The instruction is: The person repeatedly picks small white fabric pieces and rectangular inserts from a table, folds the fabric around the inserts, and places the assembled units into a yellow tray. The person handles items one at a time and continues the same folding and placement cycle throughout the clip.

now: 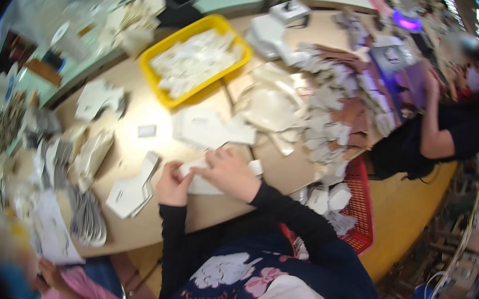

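Dark long sleeves rise from the lower edge to both hands, which meet on a flat white card piece (208, 176) lying on the tan table (261, 169) near its front edge. Left hand (173, 184): fingers curled, pinching the piece's left end. Right hand (226, 173): laid palm down across its middle, fingers pressing it flat. Just left, a stack of die-cut white card blanks (130, 191), angular in outline. Farther back, a rectangular yellow plastic tray (159, 85) holds a heap of small white pieces. At right, a red mesh basket (359, 205) with white pieces sits at the table's edge. Loose white and brown cut pieces (338, 110) cover the far right of the table.
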Demonstrator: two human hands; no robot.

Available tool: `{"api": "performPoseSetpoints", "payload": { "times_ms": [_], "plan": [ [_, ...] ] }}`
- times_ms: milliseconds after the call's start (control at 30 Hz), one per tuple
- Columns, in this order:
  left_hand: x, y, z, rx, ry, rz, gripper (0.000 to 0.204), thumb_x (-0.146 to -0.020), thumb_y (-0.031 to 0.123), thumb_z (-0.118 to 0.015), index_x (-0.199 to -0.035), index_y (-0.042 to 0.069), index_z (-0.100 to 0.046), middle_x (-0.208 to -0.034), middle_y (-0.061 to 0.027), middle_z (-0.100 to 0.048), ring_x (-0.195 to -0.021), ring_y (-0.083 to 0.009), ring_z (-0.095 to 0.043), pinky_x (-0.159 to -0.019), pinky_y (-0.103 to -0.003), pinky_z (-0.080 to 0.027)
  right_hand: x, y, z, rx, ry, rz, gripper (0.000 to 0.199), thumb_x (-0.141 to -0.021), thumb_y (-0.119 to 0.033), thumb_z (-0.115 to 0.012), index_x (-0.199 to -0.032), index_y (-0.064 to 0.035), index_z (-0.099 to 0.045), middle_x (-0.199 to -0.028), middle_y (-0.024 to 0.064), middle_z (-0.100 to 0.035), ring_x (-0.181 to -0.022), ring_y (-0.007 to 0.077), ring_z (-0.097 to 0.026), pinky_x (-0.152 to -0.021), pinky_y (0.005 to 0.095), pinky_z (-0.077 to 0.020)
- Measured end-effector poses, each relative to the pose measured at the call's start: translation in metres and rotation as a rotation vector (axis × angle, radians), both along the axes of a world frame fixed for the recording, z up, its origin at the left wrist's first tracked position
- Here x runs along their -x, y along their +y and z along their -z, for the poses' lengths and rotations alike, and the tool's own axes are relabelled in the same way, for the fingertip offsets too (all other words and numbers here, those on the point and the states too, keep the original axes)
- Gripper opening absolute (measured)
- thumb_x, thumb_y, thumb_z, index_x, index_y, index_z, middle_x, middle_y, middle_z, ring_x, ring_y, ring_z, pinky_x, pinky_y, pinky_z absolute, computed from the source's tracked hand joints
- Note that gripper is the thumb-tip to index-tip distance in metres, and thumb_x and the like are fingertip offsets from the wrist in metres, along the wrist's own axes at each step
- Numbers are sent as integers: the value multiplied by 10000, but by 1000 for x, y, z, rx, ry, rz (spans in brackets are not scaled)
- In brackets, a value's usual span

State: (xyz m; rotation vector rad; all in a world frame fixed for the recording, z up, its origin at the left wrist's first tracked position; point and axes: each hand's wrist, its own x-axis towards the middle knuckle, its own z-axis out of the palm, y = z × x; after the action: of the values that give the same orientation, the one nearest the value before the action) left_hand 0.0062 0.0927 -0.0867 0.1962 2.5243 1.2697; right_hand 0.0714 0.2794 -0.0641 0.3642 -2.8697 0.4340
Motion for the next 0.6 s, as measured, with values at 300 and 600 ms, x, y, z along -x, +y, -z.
{"api": "performPoseSetpoints", "payload": {
  "times_ms": [300, 600],
  "plan": [
    [-12, -6, 17, -230, 555, 98, 274, -791, -9, -752, -993, 20, -569, -1058, -111, -656, -896, -218, -628, -803, -341, -505, -22, 16, -2, 460, -8, 158, 390, -838, -164, -728, -1196, -41, -632, -1091, 90, -585, -1061, 301, -555, -935, 400, -457],
    [-30, -23, -18, -647, 5, 107, 434, -868, -88, -677, -1279, -39, -548, -1089, -192, -716, -989, -195, -691, -852, -278, -555, -27, 18, -17, 788, -9, -45, 213, -834, -143, -701, -1027, -52, -710, -899, 135, -712, -831, 309, -668, -765, 410, -522]
  ]
}}
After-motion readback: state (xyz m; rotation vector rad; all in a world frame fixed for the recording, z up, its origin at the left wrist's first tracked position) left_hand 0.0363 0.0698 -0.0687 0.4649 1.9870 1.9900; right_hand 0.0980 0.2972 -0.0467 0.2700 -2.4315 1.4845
